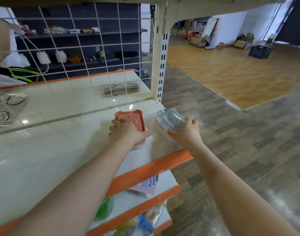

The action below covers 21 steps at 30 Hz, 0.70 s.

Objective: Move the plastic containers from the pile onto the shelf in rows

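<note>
Placement stage: two containers at the shelf's right end, centre frame.

The shelf (60, 150) otherwise shows bare surface, so the row is judged barely begun; the pile is out of view. The left hand (127, 132) grips the pink container (130, 119), resting on the shelf. The right hand (186, 132) pinches the clear container (169, 120) just beside it. No contents are visible in either.
</note>
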Motion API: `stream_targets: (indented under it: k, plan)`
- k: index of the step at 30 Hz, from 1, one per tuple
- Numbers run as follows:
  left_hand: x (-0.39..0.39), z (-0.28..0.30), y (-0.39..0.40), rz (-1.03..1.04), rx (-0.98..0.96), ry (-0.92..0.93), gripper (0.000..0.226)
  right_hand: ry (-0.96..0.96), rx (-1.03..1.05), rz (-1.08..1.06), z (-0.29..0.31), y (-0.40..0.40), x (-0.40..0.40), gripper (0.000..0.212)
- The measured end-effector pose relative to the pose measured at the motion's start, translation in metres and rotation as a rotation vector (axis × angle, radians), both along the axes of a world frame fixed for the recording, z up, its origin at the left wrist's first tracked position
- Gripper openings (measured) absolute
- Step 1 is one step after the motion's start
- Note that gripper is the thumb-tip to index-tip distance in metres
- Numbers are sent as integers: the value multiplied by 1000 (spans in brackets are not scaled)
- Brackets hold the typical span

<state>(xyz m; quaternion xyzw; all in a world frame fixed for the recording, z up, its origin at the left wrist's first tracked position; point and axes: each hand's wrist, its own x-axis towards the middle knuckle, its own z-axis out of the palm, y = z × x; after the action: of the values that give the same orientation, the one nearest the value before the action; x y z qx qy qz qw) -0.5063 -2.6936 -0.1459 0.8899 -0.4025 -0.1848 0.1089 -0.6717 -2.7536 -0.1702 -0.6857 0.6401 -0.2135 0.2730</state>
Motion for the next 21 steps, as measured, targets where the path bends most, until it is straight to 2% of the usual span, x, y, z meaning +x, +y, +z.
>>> stream_targets:
  k: [7, 9, 13, 14, 16, 17, 21]
  plan:
    - [8, 4, 7, 25, 6, 5, 88, -167, -29, -9, -7, 8, -3, 78]
    - [14, 7, 12, 62, -65, 111, 88, -177, -70, 18, -7, 13, -3, 85]
    - [28, 11, 31, 131, -353, 396, 77, -218, -175, 109, -5, 25, 1, 89]
    - [32, 13, 36, 150, -415, 450, 66, -229, -194, 130, -4, 29, 3, 90]
    - [41, 12, 45, 181, -522, 536, 26, -242, -232, 172, -2, 36, 8, 90]
    - [45, 14, 50, 199, -552, 563, 15, -241, -252, 191, -1, 40, 12, 89]
    - [65, 17, 76, 251, -631, 598, 22, -226, -324, 252, 1, 63, 28, 86]
